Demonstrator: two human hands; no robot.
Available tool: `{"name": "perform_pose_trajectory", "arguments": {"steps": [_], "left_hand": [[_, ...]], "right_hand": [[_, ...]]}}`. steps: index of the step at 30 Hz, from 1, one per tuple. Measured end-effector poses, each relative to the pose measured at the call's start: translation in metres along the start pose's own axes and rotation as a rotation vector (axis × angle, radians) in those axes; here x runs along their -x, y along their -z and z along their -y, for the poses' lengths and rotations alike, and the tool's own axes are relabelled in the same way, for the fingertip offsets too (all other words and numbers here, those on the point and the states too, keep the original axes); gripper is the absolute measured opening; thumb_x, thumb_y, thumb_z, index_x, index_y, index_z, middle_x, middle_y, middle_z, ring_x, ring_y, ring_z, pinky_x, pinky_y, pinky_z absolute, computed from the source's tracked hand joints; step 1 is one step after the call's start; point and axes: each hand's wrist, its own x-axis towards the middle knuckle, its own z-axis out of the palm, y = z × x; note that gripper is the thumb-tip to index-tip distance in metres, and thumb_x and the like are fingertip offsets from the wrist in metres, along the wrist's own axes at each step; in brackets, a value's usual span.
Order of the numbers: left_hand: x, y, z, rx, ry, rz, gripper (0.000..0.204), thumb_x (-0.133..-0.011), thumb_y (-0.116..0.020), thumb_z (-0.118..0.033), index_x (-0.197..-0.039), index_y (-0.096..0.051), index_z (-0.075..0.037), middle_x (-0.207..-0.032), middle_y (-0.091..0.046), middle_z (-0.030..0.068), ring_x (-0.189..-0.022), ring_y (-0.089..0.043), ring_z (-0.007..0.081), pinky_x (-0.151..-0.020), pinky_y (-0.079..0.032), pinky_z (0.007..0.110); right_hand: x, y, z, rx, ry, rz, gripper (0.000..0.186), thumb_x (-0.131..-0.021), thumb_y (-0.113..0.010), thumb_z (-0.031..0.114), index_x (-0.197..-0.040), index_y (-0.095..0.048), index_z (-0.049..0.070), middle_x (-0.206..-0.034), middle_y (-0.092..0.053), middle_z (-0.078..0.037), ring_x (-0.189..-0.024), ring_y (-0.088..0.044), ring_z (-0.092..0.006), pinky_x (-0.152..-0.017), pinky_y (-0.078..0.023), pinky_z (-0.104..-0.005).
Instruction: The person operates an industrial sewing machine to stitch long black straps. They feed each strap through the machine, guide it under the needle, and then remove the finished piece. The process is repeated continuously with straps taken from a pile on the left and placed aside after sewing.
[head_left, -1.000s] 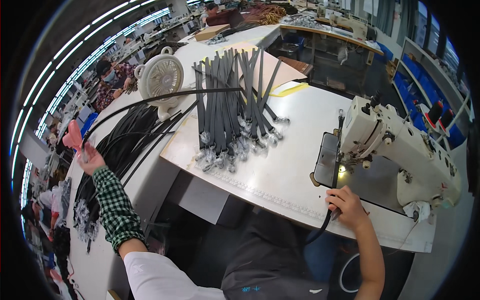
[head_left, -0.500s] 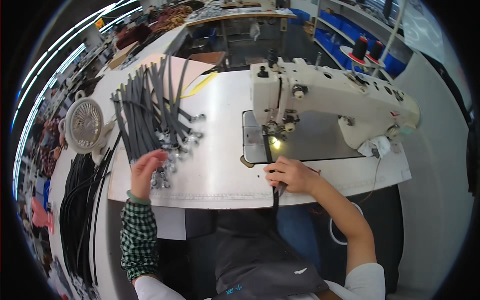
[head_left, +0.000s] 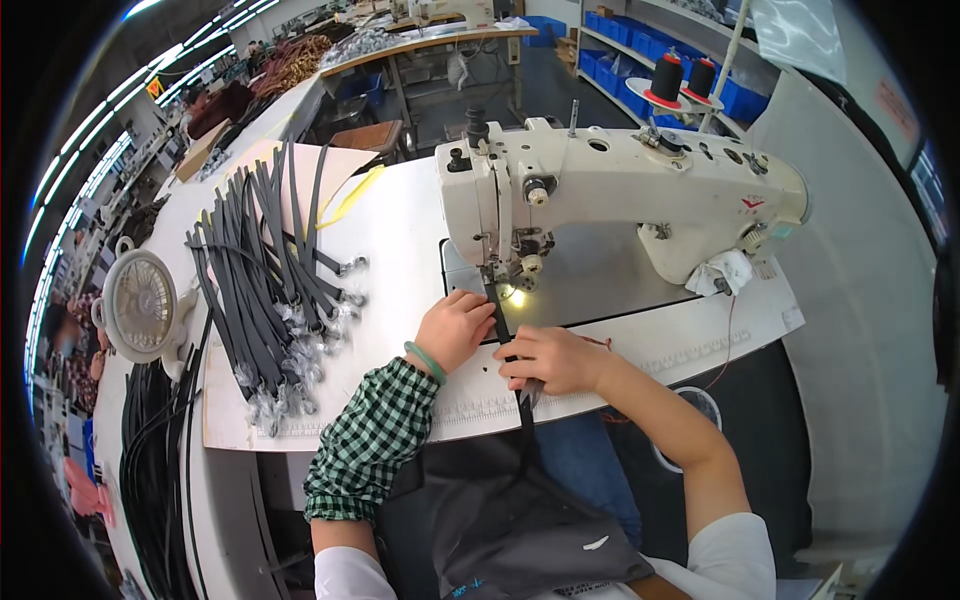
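A narrow black strap [head_left: 502, 320] runs from under the needle area of the white sewing machine [head_left: 600, 185] toward me and over the table's front edge onto my dark apron. My left hand [head_left: 457, 328], fingers bent together, grips the strap's left edge close to the presser foot. Just nearer to me, my right hand [head_left: 555, 360] has its fingers closed round the same strap. A small pointed tool, perhaps thread snips [head_left: 532, 392], sticks out beneath the right hand, mostly hidden. The machine's lamp lights the plate beside the needle.
Left on the table [head_left: 390, 215] lies a pile of dark grey straps [head_left: 260, 250] with metal clasps in clear wrap. Beyond it stands a small round fan [head_left: 142, 305]. Long black straps [head_left: 155, 460] hang farther left. Two thread cones [head_left: 667, 78] stand behind the machine.
My left hand has come from beside the strap pile rightward to the strap at the machine. My right hand stays on the strap. The whole view has shifted somewhat.
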Motion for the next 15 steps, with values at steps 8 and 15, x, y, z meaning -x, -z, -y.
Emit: {"name": "perform_pose_trajectory", "arguments": {"steps": [8, 15], "left_hand": [[0.0054, 0.0053, 0.0055, 0.112, -0.017, 0.077, 0.04, -0.065, -0.068, -0.019, -0.101, -0.058, -0.002, -0.104, -0.053, 0.0106, -0.092, -0.05, 0.0277, -0.08, -0.043, 0.035], [0.006, 0.0027, 0.0058, 0.109, 0.011, 0.056, 0.043, -0.065, -0.069, -0.02, -0.103, -0.057, -0.003, -0.105, -0.052, 0.0108, -0.094, -0.049, 0.0284, -0.082, -0.042, 0.036]], "right_hand": [[0.0004, -0.0006, -0.002, -0.004, 0.013, -0.003, 0.016, -0.07, -0.065, 0.02, -0.079, -0.056, 0.01, -0.093, -0.054, 0.0, -0.071, -0.049, -0.0173, -0.058, -0.044, -0.0294], [-0.0009, -0.0009, -0.0017, -0.003, 0.02, -0.012, 0.017, -0.069, -0.066, 0.02, -0.079, -0.057, 0.009, -0.092, -0.054, -0.001, -0.071, -0.049, -0.0176, -0.057, -0.044, -0.0295]]}}
